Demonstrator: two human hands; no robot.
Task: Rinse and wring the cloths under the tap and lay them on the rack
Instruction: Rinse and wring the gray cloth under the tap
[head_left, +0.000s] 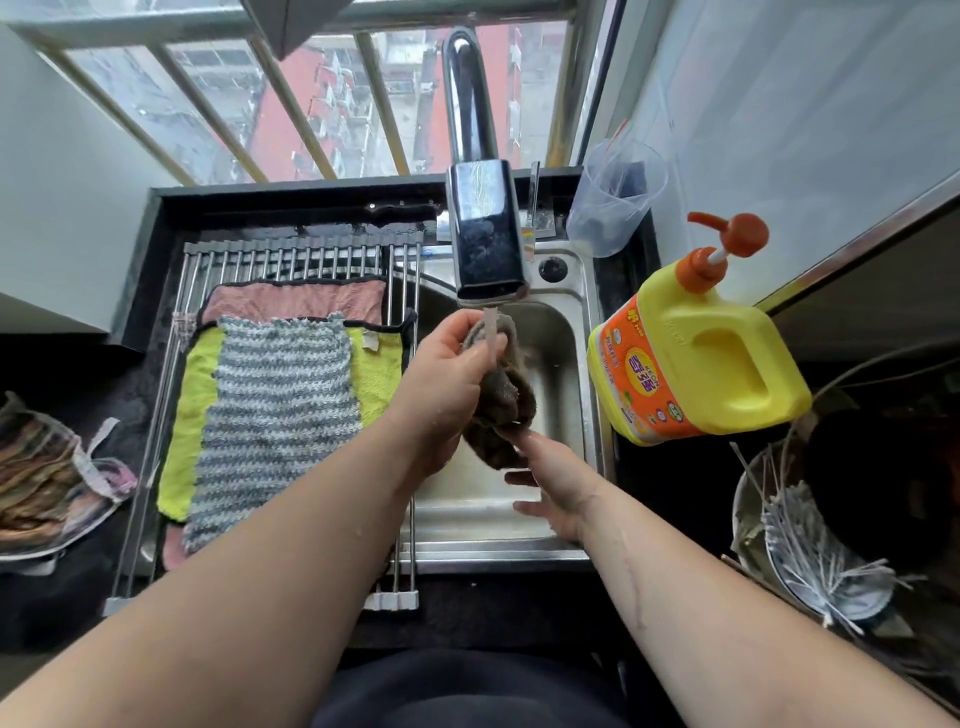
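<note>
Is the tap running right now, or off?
On. A thin stream of water falls from the tap onto the brown cloth that the left hand grips over the sink.

Rack (291, 254) spans left part of sink (576, 322); topmost cloth (283, 410) lies on it over two lower cloths (296, 301); tap (467, 104) stands behind sink, spout (491, 260) over basin; held cloth (501, 400) under spout, left hand (447, 374) at its upper end, right hand (550, 483) below; pump bottle (696, 364) on tabletop (493, 603) right of sink, cup (613, 202) behind it; cloth pile (41, 478) far left.
</note>
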